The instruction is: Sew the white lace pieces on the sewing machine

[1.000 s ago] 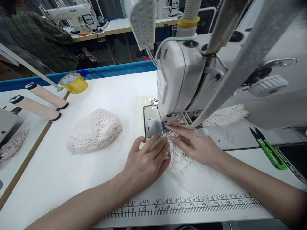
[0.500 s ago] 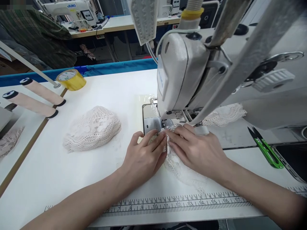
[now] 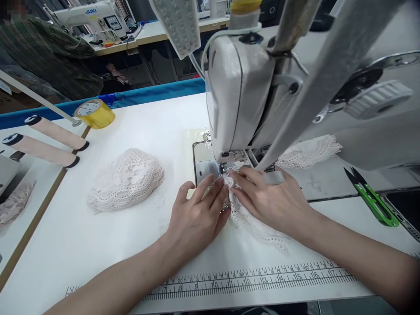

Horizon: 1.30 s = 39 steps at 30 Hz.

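A strip of white lace [image 3: 244, 221] lies under the presser-foot area of a white sewing machine [image 3: 225, 96] and trails toward the front of the table. My left hand [image 3: 195, 216] grips the lace edge just in front of the needle, its fingers bent and close together. On the other side, my right hand [image 3: 274, 199] has its fingers closed on the same lace, fingertips near the foot. My fingers partly cover the stitching spot. The metal needle plate [image 3: 205, 168] shows left of the foot. More lace [image 3: 310, 152] lies behind my right hand, beneath the machine arm.
A lace bundle [image 3: 127, 181] rests on the left of the white table. Beyond it are yellow tape [image 3: 101, 114] and two thread cones [image 3: 59, 133]. Green thread snips [image 3: 374, 203] lie at right beside a phone [image 3: 405, 208]. A printed ruler [image 3: 246, 282] runs along the front edge. Another person stands far left.
The view has shifted slightly, so the machine sits a little further left and higher. Both hands keep hold of the lace at nearly the same spot by the needle.
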{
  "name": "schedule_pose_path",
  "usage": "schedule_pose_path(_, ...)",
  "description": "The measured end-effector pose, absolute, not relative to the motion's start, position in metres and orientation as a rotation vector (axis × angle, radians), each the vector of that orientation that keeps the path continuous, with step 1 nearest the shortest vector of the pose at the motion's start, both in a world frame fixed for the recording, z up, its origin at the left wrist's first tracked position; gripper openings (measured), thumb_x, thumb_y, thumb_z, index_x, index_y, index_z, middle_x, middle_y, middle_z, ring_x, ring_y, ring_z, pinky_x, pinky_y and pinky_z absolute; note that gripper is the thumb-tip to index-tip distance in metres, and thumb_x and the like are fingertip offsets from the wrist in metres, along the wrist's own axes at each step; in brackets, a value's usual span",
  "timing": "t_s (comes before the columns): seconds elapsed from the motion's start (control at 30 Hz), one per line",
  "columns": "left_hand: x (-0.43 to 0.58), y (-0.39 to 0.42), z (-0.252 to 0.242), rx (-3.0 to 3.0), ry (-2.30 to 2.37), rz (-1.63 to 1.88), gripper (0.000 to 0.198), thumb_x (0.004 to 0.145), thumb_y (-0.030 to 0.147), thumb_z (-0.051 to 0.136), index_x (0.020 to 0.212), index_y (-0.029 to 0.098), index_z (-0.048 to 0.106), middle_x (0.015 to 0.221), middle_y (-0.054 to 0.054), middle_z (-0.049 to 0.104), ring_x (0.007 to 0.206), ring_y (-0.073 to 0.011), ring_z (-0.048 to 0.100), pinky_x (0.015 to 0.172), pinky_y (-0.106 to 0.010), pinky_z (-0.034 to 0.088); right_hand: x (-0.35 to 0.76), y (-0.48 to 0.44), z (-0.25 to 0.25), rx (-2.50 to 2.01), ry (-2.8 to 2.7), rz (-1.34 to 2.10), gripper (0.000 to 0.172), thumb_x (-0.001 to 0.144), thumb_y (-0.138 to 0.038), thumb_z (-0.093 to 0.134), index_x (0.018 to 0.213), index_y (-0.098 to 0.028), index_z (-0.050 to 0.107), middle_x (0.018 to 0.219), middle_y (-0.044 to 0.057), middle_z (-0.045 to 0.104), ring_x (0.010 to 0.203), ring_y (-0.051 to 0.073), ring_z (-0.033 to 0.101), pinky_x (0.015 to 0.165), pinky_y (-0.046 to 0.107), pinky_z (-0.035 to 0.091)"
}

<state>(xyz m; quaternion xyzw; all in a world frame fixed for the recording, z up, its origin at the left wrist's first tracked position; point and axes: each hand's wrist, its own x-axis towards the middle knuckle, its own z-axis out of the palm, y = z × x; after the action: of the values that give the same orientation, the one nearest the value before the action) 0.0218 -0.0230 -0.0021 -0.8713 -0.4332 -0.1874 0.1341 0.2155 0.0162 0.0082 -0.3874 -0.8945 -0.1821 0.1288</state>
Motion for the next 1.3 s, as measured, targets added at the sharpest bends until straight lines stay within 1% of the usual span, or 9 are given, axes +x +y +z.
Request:
schedule_pose_path(0.17,0.022,-0.021,-0.003,-2.537,-1.268,-0.53,0.033,0.097,0.028,0.048,0.125,0.016,0.06,0.127,-0.006,0.065,0.124,-0.0231,0.053,0.091,-0.041,0.033,0.216,0.02,0.008,-1.12,-2.581,-0.534,0.033,0.098,-0.027,0.046,0.087,-0.017,0.076,0.094,0.008,0.073,0.085,0.02,0.058,0.073,0.035,0.032)
schedule_pose_path(0.33,0.023,-0.021,-0.003,-2.523,-1.276,-0.538,0.033,0.095,0.027,0.05,0.124,0.016,0.061,0.125,-0.007,0.066,0.122,-0.0242,0.054,0.091,-0.041,0.034,0.216,0.021,0.005,-1.137,-2.581,-0.515,0.04,0.099,-0.027,0.042,0.077,-0.019,0.075,0.084,0.009,0.072,0.089,0.021,0.058,0.077,0.036,0.032)
schedule_pose_path(0.43,0.024,-0.022,-0.003,-2.511,-1.278,-0.531,0.033,0.095,0.027,0.049,0.124,0.016,0.06,0.125,-0.008,0.066,0.121,-0.024,0.054,0.09,-0.04,0.034,0.216,0.02,0.004,-1.164,-2.597,-0.481,0.042,0.1,-0.027,0.041,0.075,-0.02,0.075,0.081,0.009,0.071,0.093,0.022,0.058,0.08,0.036,0.033)
schedule_pose_path(0.6,0.024,-0.023,-0.003,-2.492,-1.275,-0.521,0.032,0.096,0.028,0.049,0.124,0.016,0.061,0.124,-0.008,0.066,0.122,-0.0233,0.054,0.09,-0.04,0.034,0.216,0.022,0.004,-1.172,-2.606,-0.496,0.039,0.1,-0.028,0.042,0.083,-0.018,0.076,0.088,0.01,0.072,0.095,0.023,0.059,0.079,0.036,0.034)
schedule_pose_path(0.7,0.024,-0.022,-0.003,-2.491,-1.276,-0.498,0.033,0.096,0.029,0.049,0.125,0.017,0.06,0.125,-0.007,0.066,0.123,-0.0235,0.053,0.091,-0.041,0.034,0.216,0.023,0.005,-1.164,-2.609,-0.519,0.037,0.099,-0.028,0.043,0.089,-0.018,0.076,0.093,0.01,0.072,0.093,0.022,0.059,0.078,0.036,0.034)
schedule_pose_path(0.83,0.023,-0.02,-0.001,-2.485,-1.271,-0.482,0.032,0.096,0.03,0.049,0.123,0.018,0.061,0.124,-0.008,0.066,0.123,-0.0245,0.053,0.09,-0.04,0.035,0.217,0.024,0.004,-1.17,-2.61,-0.552,0.035,0.1,-0.029,0.042,0.098,-0.016,0.075,0.096,0.01,0.072,0.091,0.022,0.06,0.079,0.036,0.034)
schedule_pose_path(1.07,0.022,-0.017,-0.003,-2.494,-1.301,-0.477,0.035,0.096,0.036,0.05,0.125,0.018,0.061,0.126,-0.008,0.065,0.122,-0.0249,0.054,0.09,-0.041,0.036,0.219,0.026,0.002,-1.2,-2.609,-0.55,0.036,0.101,-0.03,0.04,0.12,-0.016,0.066,0.098,0.01,0.072,0.096,0.023,0.06,0.081,0.037,0.035)
schedule_pose_path(1.2,0.021,-0.016,-0.004,-2.503,-1.314,-0.493,0.038,0.097,0.038,0.049,0.127,0.017,0.059,0.128,-0.009,0.064,0.122,-0.0255,0.055,0.089,-0.042,0.037,0.218,0.028,0.004,-1.226,-2.633,-0.462,0.035,0.1,-0.03,0.042,0.124,-0.016,0.063,0.1,0.01,0.071,0.101,0.024,0.059,0.084,0.038,0.037)
schedule_pose_path(1.3,0.022,-0.016,-0.003,-2.51,-1.331,-0.474,0.04,0.096,0.039,0.05,0.129,0.017,0.058,0.13,-0.01,0.062,0.121,-0.0272,0.054,0.089,-0.044,0.038,0.22,0.029,0.008,-1.196,-2.609,-0.488,0.033,0.099,-0.03,0.045,0.118,-0.015,0.067,0.093,0.01,0.072,0.095,0.024,0.061,0.083,0.038,0.038)
